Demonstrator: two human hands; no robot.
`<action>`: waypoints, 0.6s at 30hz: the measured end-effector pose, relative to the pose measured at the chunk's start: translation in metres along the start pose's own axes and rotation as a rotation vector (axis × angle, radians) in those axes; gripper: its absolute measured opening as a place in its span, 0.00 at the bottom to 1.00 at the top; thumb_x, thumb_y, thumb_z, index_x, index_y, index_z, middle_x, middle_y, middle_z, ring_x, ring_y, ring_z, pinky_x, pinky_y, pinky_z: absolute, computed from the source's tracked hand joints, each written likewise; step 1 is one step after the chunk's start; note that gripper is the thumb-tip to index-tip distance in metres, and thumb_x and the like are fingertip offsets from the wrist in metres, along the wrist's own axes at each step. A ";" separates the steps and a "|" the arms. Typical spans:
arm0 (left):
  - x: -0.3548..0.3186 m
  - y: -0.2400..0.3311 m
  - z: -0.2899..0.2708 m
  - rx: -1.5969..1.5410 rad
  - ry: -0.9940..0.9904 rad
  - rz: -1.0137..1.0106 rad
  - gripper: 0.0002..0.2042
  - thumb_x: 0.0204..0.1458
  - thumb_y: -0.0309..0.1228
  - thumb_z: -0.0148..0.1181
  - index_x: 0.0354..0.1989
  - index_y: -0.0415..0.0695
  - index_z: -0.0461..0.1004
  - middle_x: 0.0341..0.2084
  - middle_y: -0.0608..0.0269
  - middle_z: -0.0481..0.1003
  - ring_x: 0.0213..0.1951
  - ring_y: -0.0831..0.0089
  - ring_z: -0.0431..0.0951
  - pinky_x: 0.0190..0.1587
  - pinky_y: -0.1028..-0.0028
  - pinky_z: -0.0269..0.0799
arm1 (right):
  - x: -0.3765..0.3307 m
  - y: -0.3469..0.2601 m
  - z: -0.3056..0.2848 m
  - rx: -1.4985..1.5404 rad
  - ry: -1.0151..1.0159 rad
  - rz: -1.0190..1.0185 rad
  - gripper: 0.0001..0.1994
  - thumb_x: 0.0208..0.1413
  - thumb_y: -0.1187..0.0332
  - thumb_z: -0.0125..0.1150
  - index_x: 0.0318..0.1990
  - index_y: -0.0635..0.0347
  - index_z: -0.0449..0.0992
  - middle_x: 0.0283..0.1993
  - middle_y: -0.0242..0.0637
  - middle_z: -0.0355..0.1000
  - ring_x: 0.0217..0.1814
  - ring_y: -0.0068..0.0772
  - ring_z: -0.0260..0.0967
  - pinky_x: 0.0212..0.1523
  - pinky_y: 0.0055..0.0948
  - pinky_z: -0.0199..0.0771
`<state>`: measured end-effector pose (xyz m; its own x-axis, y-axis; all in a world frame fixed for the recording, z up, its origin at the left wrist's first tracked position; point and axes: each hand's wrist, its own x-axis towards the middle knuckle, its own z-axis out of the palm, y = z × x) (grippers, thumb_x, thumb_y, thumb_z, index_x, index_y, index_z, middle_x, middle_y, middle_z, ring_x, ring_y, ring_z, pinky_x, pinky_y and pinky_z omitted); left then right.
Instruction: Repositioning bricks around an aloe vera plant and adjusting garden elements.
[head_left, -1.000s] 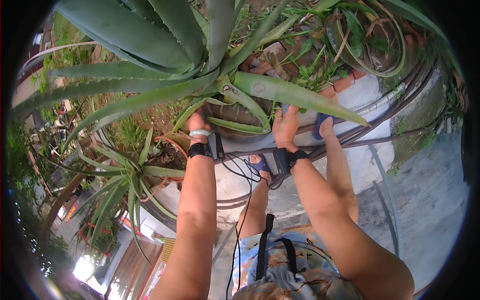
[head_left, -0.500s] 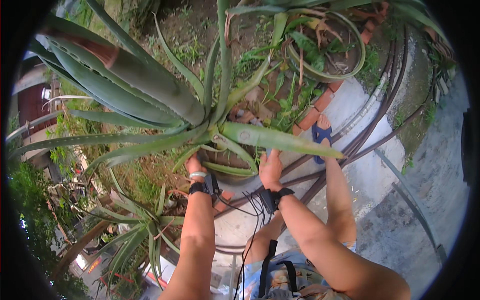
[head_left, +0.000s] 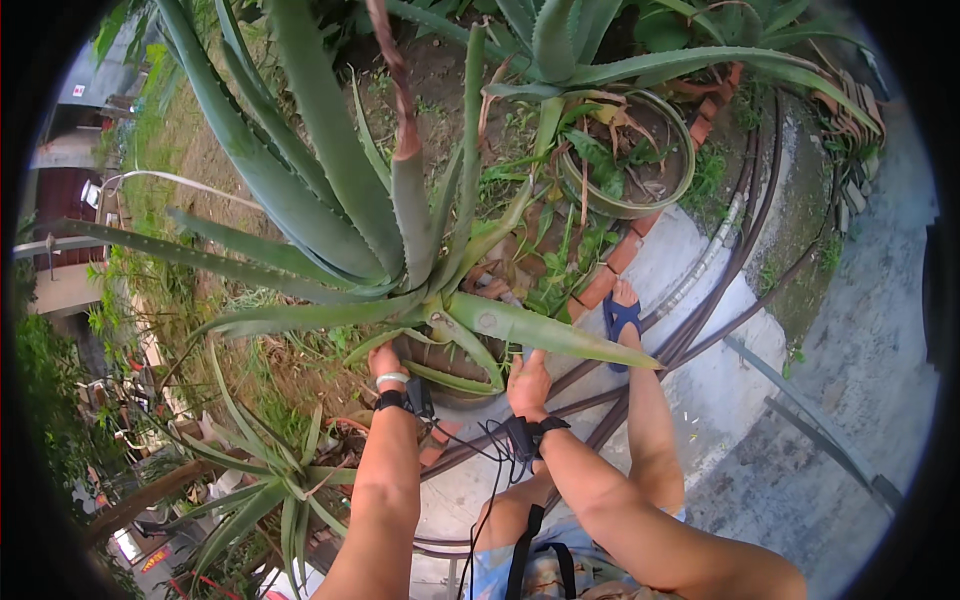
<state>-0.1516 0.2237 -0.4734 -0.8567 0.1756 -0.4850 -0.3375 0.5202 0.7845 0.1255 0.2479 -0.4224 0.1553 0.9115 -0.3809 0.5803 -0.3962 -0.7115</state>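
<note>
A large aloe plant (head_left: 400,255) with thick toothed leaves grows from a round pot (head_left: 452,398) in front of me. My left hand (head_left: 384,362) is closed at the pot's left side, its fingertips hidden behind a low leaf and the rim. On the opposite side my right hand (head_left: 528,385) is curled against the pot's edge, below a broad pale-green leaf (head_left: 530,325) with a round scar; its fingertips are partly hidden. One upright leaf has a shrivelled brown tip (head_left: 395,75).
A second round pot (head_left: 685,165) with weeds stands far right, beside red edging bricks (head_left: 622,252). Dark hoses (head_left: 690,330) curve across the concrete near my sandalled foot (head_left: 622,315). A smaller aloe (head_left: 285,475) is at lower left. Thin black cables (head_left: 490,440) hang between my wrists.
The aloe's tall leaves have swung from leaning left to more upright, the brown-tipped one most. My view has shifted, so the scene sits lower. Both hands stay at the pot.
</note>
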 end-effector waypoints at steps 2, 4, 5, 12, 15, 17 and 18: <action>0.010 -0.010 -0.001 -0.112 -0.044 0.024 0.12 0.49 0.28 0.60 0.41 0.40 0.75 0.37 0.63 0.75 0.39 0.71 0.71 0.43 0.71 0.65 | -0.011 0.007 0.013 -0.044 -0.028 0.057 0.19 0.54 0.66 0.52 0.50 0.64 0.57 0.28 0.57 0.70 0.32 0.63 0.67 0.33 0.56 0.63; 0.013 -0.007 0.004 -0.084 -0.068 0.050 0.11 0.49 0.27 0.60 0.41 0.40 0.75 0.36 0.63 0.76 0.38 0.71 0.72 0.43 0.71 0.65 | -0.023 0.011 0.020 -0.071 -0.041 0.116 0.19 0.54 0.66 0.52 0.49 0.65 0.57 0.29 0.58 0.70 0.32 0.63 0.67 0.33 0.56 0.63; 0.014 -0.004 0.006 -0.058 -0.093 0.089 0.10 0.48 0.26 0.60 0.40 0.39 0.75 0.36 0.63 0.76 0.37 0.71 0.72 0.42 0.72 0.66 | -0.029 0.012 0.022 -0.062 -0.023 0.136 0.20 0.54 0.66 0.53 0.50 0.66 0.57 0.30 0.59 0.70 0.33 0.64 0.66 0.34 0.56 0.63; 0.011 0.007 0.023 -0.036 -0.143 0.171 0.11 0.48 0.25 0.59 0.40 0.38 0.75 0.36 0.62 0.76 0.38 0.72 0.73 0.43 0.73 0.67 | -0.057 0.009 0.034 -0.035 0.108 0.156 0.25 0.55 0.65 0.53 0.55 0.68 0.54 0.34 0.61 0.70 0.38 0.65 0.66 0.37 0.53 0.64; 0.018 -0.001 0.020 0.035 -0.081 0.185 0.11 0.47 0.25 0.59 0.40 0.38 0.75 0.36 0.62 0.77 0.38 0.72 0.74 0.42 0.74 0.68 | -0.067 0.004 0.044 -0.061 0.087 0.225 0.26 0.55 0.65 0.53 0.56 0.68 0.52 0.36 0.61 0.70 0.38 0.66 0.66 0.38 0.53 0.63; 0.039 -0.009 0.011 0.218 -0.010 0.284 0.11 0.46 0.24 0.60 0.39 0.39 0.75 0.36 0.60 0.77 0.37 0.72 0.74 0.40 0.74 0.69 | -0.079 0.013 0.061 -0.050 0.049 0.176 0.25 0.55 0.67 0.53 0.56 0.69 0.52 0.38 0.63 0.69 0.40 0.66 0.65 0.39 0.51 0.63; 0.036 -0.006 0.020 0.270 -0.016 0.315 0.11 0.44 0.25 0.60 0.38 0.41 0.76 0.35 0.58 0.77 0.36 0.69 0.75 0.39 0.72 0.70 | -0.080 0.024 0.067 -0.045 0.122 0.113 0.24 0.55 0.67 0.53 0.55 0.70 0.53 0.40 0.64 0.68 0.41 0.66 0.65 0.40 0.50 0.63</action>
<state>-0.1724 0.2438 -0.5035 -0.8947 0.3733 -0.2453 0.0565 0.6393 0.7668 0.0735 0.1587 -0.4484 0.3159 0.8690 -0.3809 0.5887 -0.4943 -0.6396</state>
